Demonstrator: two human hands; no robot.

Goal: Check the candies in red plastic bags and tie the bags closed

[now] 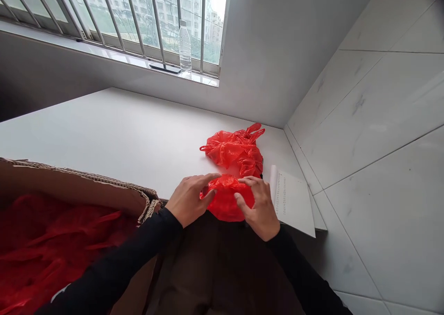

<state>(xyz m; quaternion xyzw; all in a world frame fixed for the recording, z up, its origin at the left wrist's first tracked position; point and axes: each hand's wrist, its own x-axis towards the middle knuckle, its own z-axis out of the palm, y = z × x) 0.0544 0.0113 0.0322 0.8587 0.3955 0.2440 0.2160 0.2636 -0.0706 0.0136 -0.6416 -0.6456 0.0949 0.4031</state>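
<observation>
A red plastic bag (231,204) is between my two hands at the table's near edge, its lower part hanging over the edge. My left hand (192,197) grips its left side, thumb on the near face and fingers curled over the top. On the other side, my right hand (258,206) has the bag between thumb and fingers. Just beyond lies a bunched red plastic bag (234,151) with its handles sticking up; something dark shows at its right edge, too little to name.
A cardboard box (114,185) full of red plastic bags (62,250) stands at the left. Papers (294,197) lie on the white table (121,134), by the tiled wall (378,176). A phone (164,67) and a clear bottle (185,46) are on the windowsill.
</observation>
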